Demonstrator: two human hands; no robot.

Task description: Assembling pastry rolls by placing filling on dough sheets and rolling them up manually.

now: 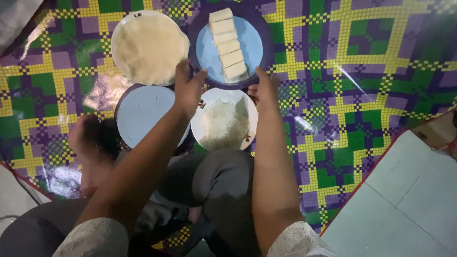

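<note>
- On the checked mat [362, 95], right in front of your folded legs, you are reaching both arms out toward the dark-rimmed plate of rolls [252, 52], which is sitting at the far edge of the cluster of dishes.
- Five pale wrapped rolls [227, 44] are lying side by side in a column on that plate, looking soft and thin-skinned; I am judging they will dent or tear if pinched hard, so the plate's stiff rim is the safer place to take hold.
- The plate itself is looking rigid and light, smooth enough to be a little slippery at the edge.
- Your left hand [188, 88] is hovering at the plate's near-left rim, fingers loosely spread and half curled, thumb pointing toward the plate; nothing is in its grasp, and whether a fingertip is touching the rim I cannot tell.
- Your right hand [264, 88] is coming in at the near-right rim, fingers partly curled with the index stretched forward, likewise holding nothing that I can see.
- Just beneath your hands the white plate of shredded filling [223, 124] is sitting, loose and crumbly by the look of it.
- To the left, a stack of round wrappers [148, 46] is lying limp and thin on its white plate, and an empty light-blue plate [140, 114] is resting below it, beside your bare foot [88, 143].
</note>
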